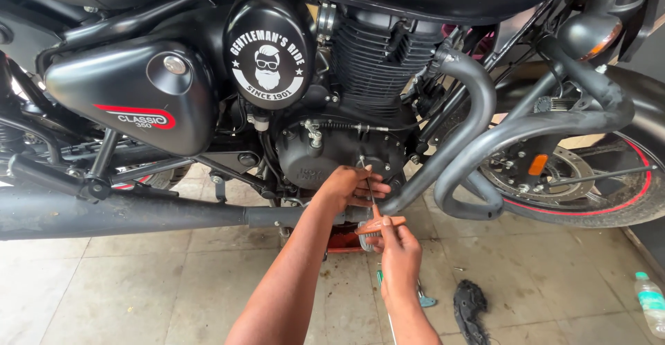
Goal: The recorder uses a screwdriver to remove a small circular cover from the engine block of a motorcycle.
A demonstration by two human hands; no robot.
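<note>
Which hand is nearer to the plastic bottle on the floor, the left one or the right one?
The right hand. It grips the tool's orange handle, on the bottle's side. The left hand is farther away, up against the black engine case.

Pale square floor tiles (138,282) with dark grout lines, stained and dusty, lit by even daylight. At five o'clock a crumpled black rag (471,310) lies on them; further right, at four o'clock, a clear plastic bottle (651,303) with green cap.
</note>
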